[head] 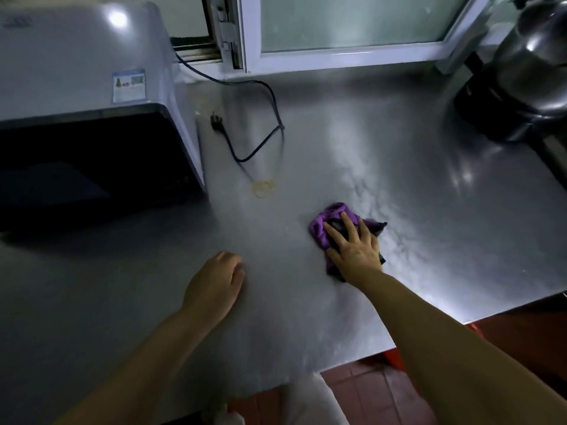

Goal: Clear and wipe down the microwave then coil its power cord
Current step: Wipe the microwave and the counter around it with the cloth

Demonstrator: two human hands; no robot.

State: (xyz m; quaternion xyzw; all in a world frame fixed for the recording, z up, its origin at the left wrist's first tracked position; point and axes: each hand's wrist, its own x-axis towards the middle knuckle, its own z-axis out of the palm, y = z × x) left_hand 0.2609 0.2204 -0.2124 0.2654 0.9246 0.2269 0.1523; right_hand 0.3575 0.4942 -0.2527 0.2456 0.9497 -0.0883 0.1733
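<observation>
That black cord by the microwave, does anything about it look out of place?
Yes. The cord sprawls loose across the steel counter, unplugged, its plug lying beside the microwave. Rubber bands lie near its bend, unused.

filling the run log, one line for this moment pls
right hand presses purple cloth on steel counter | left hand idle | black power cord uncoiled

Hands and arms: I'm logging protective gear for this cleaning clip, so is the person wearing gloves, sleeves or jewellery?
No. The left hand and right hand are bare, without gloves. Both forearms are uncovered as far as the frame shows. No rings, watch or bracelets are visible.
</observation>
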